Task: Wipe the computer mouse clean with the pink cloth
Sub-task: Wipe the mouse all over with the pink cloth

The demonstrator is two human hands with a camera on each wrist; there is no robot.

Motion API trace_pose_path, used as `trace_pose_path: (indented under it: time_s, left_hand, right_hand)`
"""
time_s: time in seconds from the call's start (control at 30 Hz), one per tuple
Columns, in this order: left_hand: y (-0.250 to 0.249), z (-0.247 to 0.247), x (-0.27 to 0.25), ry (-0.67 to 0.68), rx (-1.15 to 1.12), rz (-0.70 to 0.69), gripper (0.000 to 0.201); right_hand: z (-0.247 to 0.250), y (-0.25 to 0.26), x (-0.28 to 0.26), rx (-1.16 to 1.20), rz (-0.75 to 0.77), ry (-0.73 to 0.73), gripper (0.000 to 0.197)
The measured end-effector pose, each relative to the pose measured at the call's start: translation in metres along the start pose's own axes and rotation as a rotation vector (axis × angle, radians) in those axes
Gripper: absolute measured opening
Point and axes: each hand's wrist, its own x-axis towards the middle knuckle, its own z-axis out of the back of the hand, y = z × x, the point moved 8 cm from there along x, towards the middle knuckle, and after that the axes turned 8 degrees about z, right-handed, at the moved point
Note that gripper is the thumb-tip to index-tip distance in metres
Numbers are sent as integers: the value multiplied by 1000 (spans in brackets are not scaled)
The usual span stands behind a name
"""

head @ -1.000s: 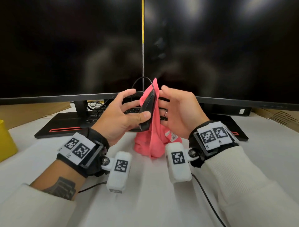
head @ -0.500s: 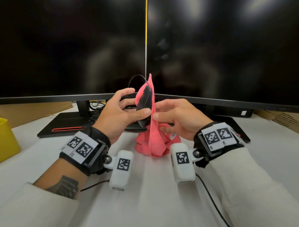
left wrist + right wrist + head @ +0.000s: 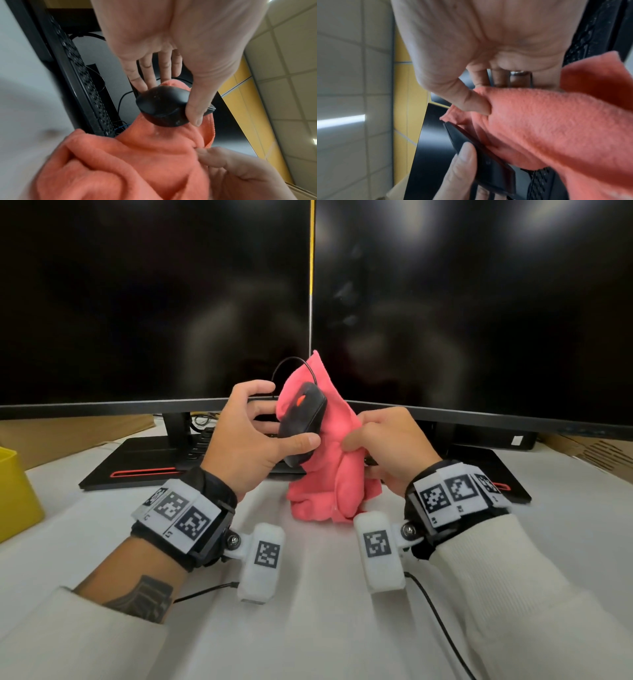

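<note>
A black wired computer mouse [image 3: 303,419] with a red-lit spot is held up above the desk by my left hand [image 3: 255,436], thumb on its near side and fingers behind it. In the left wrist view the mouse [image 3: 164,106] shows white specks and sits between my thumb and fingers. The pink cloth [image 3: 329,460] lies behind and under the mouse, its lower folds resting on the white desk [image 3: 308,611]. My right hand [image 3: 383,446] pinches the cloth just right of the mouse; in the right wrist view the thumb presses into the cloth [image 3: 547,121].
Two dark monitors [image 3: 154,302] stand close behind, with their black base [image 3: 137,463] and a black keyboard [image 3: 202,443] beneath. A yellow box [image 3: 13,494] sits at the left edge. Cardboard [image 3: 589,450] lies at the right. A black cable [image 3: 442,625] runs along the desk by my right sleeve.
The mouse has turned from edge-on so its top with the red light faces me. My right hand has slid down the cloth, from level with the mouse to lower on its right side.
</note>
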Motion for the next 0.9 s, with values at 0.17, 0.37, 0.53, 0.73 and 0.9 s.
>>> trace_pose_path:
  time_s: [0.17, 0.37, 0.53, 0.73, 0.9]
  left_hand:
    - [-1, 3, 2, -33, 57, -30, 90]
    - [-1, 6, 3, -44, 115, -55, 89]
    - [-1, -6, 0, 64, 126, -42, 93]
    - [-9, -13, -4, 79, 194, -92, 86]
    - [-10, -10, -5, 11, 250, -103, 81]
  right_hand:
    - [-13, -1, -5, 354, -40, 131, 22]
    - [-22, 1, -5, 551, -19, 245, 62]
    - [-20, -3, -2, 370, 62, 194, 41]
    - [-17, -1, -4, 207, 53, 165, 32]
    - [-22, -1, -3, 207, 8, 81, 14]
